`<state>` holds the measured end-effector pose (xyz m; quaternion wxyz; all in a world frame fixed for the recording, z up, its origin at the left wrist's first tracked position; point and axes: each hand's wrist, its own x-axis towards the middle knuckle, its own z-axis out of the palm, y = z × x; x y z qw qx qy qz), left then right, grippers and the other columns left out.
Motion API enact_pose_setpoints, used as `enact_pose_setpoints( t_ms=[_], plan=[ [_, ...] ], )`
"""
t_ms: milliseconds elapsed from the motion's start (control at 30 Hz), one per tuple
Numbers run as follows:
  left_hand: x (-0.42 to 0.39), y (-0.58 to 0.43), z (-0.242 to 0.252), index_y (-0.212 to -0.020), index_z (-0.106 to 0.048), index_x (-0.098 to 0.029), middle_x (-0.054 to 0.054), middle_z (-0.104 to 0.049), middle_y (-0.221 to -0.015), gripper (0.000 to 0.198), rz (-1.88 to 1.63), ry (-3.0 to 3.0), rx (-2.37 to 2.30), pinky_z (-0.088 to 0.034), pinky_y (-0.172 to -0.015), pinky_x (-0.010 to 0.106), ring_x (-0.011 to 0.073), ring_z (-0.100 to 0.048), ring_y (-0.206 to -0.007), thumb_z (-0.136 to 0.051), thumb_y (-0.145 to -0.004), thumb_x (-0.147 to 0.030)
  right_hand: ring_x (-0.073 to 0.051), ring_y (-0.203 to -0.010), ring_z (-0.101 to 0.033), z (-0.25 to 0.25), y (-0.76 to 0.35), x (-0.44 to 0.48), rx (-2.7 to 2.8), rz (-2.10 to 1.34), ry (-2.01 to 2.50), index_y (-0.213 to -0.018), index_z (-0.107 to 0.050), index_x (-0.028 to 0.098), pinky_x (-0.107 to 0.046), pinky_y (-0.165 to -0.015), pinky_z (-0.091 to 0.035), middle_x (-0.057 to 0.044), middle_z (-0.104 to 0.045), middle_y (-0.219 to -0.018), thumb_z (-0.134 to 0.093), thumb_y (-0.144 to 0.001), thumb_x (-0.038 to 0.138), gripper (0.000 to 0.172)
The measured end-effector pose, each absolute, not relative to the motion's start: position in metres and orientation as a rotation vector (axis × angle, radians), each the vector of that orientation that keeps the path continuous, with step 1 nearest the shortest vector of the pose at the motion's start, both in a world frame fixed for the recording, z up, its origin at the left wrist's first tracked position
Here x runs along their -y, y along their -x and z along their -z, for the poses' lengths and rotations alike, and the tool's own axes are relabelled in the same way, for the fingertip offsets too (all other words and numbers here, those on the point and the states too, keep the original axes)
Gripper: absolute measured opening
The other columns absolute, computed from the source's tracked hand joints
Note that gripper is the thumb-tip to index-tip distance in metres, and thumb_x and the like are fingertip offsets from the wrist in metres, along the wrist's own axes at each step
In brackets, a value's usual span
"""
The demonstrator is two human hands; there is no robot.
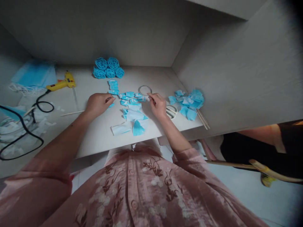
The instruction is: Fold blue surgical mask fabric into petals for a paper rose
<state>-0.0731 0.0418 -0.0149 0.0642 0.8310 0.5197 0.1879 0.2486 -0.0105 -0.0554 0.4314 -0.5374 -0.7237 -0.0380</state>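
My left hand [99, 103] is closed with thumb and fingertips together above the table; a small blue piece [111, 105] shows just under its fingertips, and I cannot make out whether it is held. Thumb and forefinger are pinched on my right hand [157, 103], beside a thin wire ring [145, 90]; what lies between them is too small to tell. Several folded blue-and-white scraps [130, 98] lie between the hands. Nearer my body are larger cut pieces [134, 114] and a blue petal-like piece [138, 128]. Scissors with pale handles [171, 111] lie partly behind my right wrist.
Rolled blue roses [109, 67] sit at the back. At left are a yellow glue gun [62, 82], blue face masks [35, 75], a black cord [28, 132] and white scraps. Blue pieces [190, 101] and wooden sticks [203, 119] lie right. Another person's arm [262, 137] shows beyond the table.
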Motion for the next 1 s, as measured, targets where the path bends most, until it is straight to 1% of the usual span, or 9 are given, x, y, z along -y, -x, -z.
enact_pose_setpoints(
  t_ms=[167, 333, 600, 800, 900, 1000],
  plan=[
    [-0.0414, 0.0733, 0.0137, -0.093, -0.081, -0.021, 0.009, -0.078, -0.083, 0.039, -0.590, -2.487, -1.573, -0.035, -0.065, 0.033, 0.0251, -0.067, -0.077, -0.050, -0.098, -0.043, -0.022, -0.097, -0.073, 0.0553, -0.2476, 0.0104, 1.803, 0.105, 1.256, -0.121, -0.076, 0.019, -0.035, -0.089, -0.058, -0.012, -0.077, -0.103, -0.045, -0.108, 0.024, 0.034],
    [-0.0392, 0.0712, 0.0115, -0.091, -0.080, -0.020, 0.008, -0.077, -0.082, 0.038, -0.617, -2.471, -1.525, -0.034, -0.065, 0.032, 0.0227, -0.064, -0.075, -0.050, -0.097, -0.042, -0.021, -0.092, -0.073, 0.0550, -0.2495, 0.0098, 1.756, 0.131, 1.232, -0.119, -0.077, 0.021, -0.035, -0.083, -0.059, -0.011, -0.078, -0.100, -0.045, -0.107, 0.025, 0.034],
    [-0.0383, 0.0717, 0.0119, -0.073, -0.070, -0.020, 0.006, -0.069, -0.071, 0.041, -0.686, -2.484, -1.453, -0.031, -0.063, 0.033, 0.0203, -0.055, -0.067, -0.049, -0.098, -0.045, -0.024, -0.091, -0.070, 0.0505, -0.2511, 0.0121, 1.709, 0.050, 1.301, -0.123, -0.075, 0.021, -0.039, -0.084, -0.057, -0.012, -0.077, -0.100, -0.042, -0.108, 0.032, 0.038],
    [-0.0371, 0.0716, 0.0119, -0.076, -0.072, -0.022, 0.006, -0.070, -0.073, 0.038, -0.679, -2.458, -1.461, -0.035, -0.066, 0.034, 0.0223, -0.059, -0.070, -0.052, -0.098, -0.045, -0.024, -0.093, -0.071, 0.0475, -0.2513, 0.0132, 1.698, 0.041, 1.359, -0.121, -0.076, 0.020, -0.040, -0.088, -0.056, -0.012, -0.077, -0.102, -0.042, -0.107, 0.031, 0.038],
    [-0.0363, 0.0718, 0.0102, -0.076, -0.072, -0.021, 0.007, -0.069, -0.072, 0.040, -0.646, -2.470, -1.481, -0.037, -0.068, 0.035, 0.0232, -0.060, -0.072, -0.051, -0.100, -0.045, -0.024, -0.093, -0.071, 0.0490, -0.2523, 0.0117, 1.692, 0.033, 1.340, -0.123, -0.075, 0.020, -0.039, -0.087, -0.056, -0.012, -0.076, -0.101, -0.042, -0.107, 0.032, 0.039],
    [-0.0357, 0.0719, 0.0094, -0.072, -0.069, -0.021, 0.007, -0.066, -0.070, 0.044, -0.664, -2.476, -1.484, -0.039, -0.071, 0.035, 0.0229, -0.061, -0.071, -0.050, -0.101, -0.047, -0.023, -0.090, -0.071, 0.0502, -0.2527, 0.0111, 1.679, 0.037, 1.287, -0.127, -0.072, 0.018, -0.038, -0.084, -0.056, -0.013, -0.076, -0.101, -0.041, -0.108, 0.034, 0.040]
  ],
)
